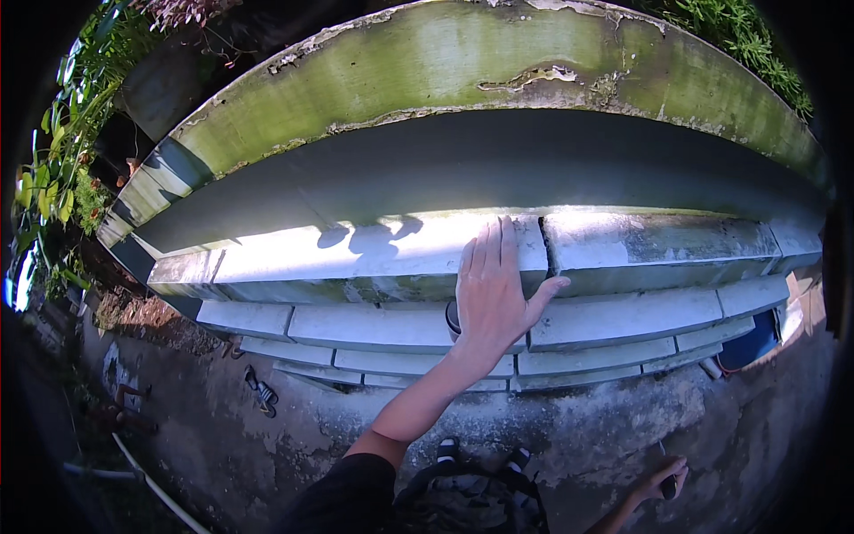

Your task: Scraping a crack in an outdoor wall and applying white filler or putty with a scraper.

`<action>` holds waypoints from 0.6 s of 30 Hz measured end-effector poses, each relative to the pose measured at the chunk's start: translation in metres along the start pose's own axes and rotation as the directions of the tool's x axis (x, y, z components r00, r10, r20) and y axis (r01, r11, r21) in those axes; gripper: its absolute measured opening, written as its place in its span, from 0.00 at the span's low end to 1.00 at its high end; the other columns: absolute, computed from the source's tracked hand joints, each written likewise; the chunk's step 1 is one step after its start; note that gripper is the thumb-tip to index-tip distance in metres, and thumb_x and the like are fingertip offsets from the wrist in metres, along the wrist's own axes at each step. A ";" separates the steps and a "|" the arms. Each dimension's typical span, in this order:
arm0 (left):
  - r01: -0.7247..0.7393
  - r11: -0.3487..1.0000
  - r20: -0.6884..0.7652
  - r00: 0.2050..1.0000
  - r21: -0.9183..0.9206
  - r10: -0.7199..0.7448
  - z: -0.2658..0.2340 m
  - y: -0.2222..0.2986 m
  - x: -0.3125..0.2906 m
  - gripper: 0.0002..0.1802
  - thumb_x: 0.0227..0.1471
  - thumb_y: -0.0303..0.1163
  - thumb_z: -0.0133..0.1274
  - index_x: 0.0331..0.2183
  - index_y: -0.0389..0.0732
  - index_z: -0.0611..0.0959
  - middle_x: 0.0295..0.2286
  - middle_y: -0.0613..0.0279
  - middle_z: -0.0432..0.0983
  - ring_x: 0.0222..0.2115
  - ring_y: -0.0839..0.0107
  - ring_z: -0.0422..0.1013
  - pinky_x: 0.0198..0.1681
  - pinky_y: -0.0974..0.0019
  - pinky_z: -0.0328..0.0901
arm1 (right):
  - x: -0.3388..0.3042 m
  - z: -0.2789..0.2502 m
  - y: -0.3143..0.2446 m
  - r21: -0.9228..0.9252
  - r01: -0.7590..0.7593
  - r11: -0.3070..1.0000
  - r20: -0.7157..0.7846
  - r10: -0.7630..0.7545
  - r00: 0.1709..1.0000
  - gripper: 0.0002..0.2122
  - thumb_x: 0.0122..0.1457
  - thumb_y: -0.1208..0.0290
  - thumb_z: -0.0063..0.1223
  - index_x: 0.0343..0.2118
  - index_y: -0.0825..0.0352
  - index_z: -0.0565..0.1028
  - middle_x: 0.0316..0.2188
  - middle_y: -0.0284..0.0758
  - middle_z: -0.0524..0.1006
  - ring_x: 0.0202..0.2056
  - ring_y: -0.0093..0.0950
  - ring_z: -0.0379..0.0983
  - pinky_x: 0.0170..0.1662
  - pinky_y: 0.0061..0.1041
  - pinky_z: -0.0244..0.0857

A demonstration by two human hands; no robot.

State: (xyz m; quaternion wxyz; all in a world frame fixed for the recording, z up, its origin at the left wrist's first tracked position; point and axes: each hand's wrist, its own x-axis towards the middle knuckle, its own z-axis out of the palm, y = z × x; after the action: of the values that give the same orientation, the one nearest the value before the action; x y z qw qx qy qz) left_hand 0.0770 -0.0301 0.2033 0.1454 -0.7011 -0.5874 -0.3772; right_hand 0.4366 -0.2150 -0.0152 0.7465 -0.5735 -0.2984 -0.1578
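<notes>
My left hand [491,289] lies flat, palm down, on the top white ledge [382,258] of a stepped concrete structure. Its fingers point away from me, held close together, and the thumb sticks out to the right, beside a dark joint between two slabs. A dark curved edge [453,318] shows beside the wrist; I cannot make out what it belongs to. Low at the right, away from the ledge, my right hand [680,470] is closed round a tool with a dark handle [668,487] and a thin, pale shaft. The tool's exact kind is unclear.
Above the ledge rises a wall with a green-stained, peeling rim [400,76]. More white steps [382,327] descend toward me. Sandals [261,392] lie on the rough ground at left, near a pale pipe [160,489]. A blue container [749,343] stands at right; plants grow behind.
</notes>
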 end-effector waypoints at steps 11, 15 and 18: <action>-0.028 0.975 -0.090 0.996 -0.219 0.008 0.041 0.071 0.011 0.57 0.56 0.65 0.49 0.64 0.23 0.55 0.62 0.29 0.52 0.61 0.38 0.59 0.64 0.47 0.53 | 0.026 -0.008 0.014 -0.020 -0.006 1.000 0.198 0.009 0.980 0.17 0.70 0.70 0.49 0.21 0.70 0.67 0.17 0.30 0.66 0.20 0.19 0.61 0.23 0.21 0.56; -0.021 0.974 -0.053 0.999 -0.225 0.009 0.036 0.074 0.005 0.56 0.56 0.63 0.49 0.65 0.25 0.54 0.62 0.29 0.52 0.62 0.37 0.55 0.66 0.46 0.50 | 0.022 -0.001 0.011 0.029 0.004 1.000 0.256 -0.011 0.967 0.17 0.70 0.70 0.50 0.21 0.70 0.66 0.17 0.30 0.65 0.20 0.19 0.60 0.23 0.21 0.57; -0.040 0.823 0.005 0.999 -0.567 0.052 0.015 0.053 -0.002 0.51 0.56 0.60 0.51 0.65 0.31 0.58 0.62 0.35 0.56 0.64 0.40 0.54 0.67 0.46 0.48 | 0.016 -0.003 0.015 0.036 0.008 0.999 0.303 -0.018 0.953 0.17 0.69 0.71 0.50 0.22 0.70 0.67 0.17 0.31 0.66 0.20 0.20 0.61 0.23 0.21 0.57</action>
State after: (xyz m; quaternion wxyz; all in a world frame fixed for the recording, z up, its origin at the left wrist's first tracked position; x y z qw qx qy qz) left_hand 0.1321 -0.0364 0.2043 -0.0661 -0.7304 -0.4332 -0.5239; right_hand 0.4588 -0.2112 -0.0171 0.7005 -0.5761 -0.4158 -0.0679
